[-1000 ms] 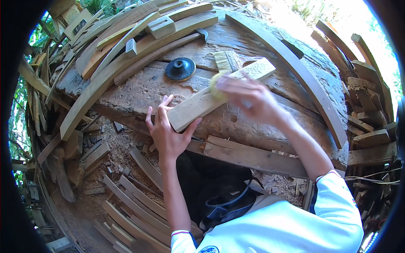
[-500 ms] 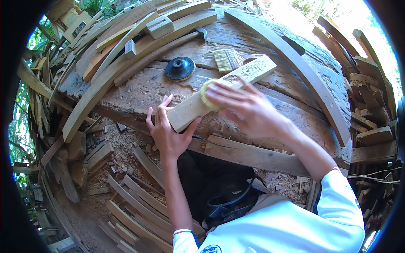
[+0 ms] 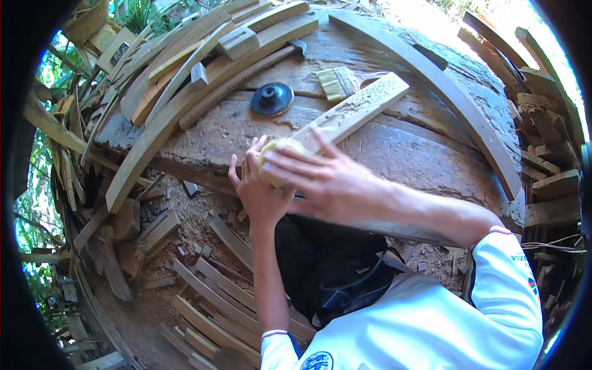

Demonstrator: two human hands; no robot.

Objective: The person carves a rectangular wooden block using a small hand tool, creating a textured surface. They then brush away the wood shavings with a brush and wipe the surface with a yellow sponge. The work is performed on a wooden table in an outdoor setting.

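Note:
A straight pale wooden board point(image 3: 364, 108) lies slantwise on the workbench, its far end pitted and rough. My left hand point(image 3: 262, 194) grips the near end, thumb and fingers around its sides. My right hand point(image 3: 336, 182) is closed over a round yellowish sanding disc point(image 3: 270, 161), pressed flat on the board right beside my left hand. Both hands overlap here, so the near end of the board is hidden. Just beyond sits a round black backing pad point(image 3: 272, 100). A wide brush point(image 3: 336, 84) with pale bristles lies behind the board, partly covered by it.
The weathered plank bench point(image 3: 419, 163) carries a long curved wooden piece point(image 3: 444, 95) on the right. Stacked curved pieces point(image 3: 154, 145) and a tool with a dark metal head point(image 3: 299, 47) lie on the left. Several curved strips point(image 3: 216, 327) rest on the sawdust-covered ground. Offcuts point(image 3: 555, 185) pile up at right.
My right hand has slid the sanding disc along the board toward the near end, up to my left hand. My left hand keeps its hold. The whole view has shifted slightly.

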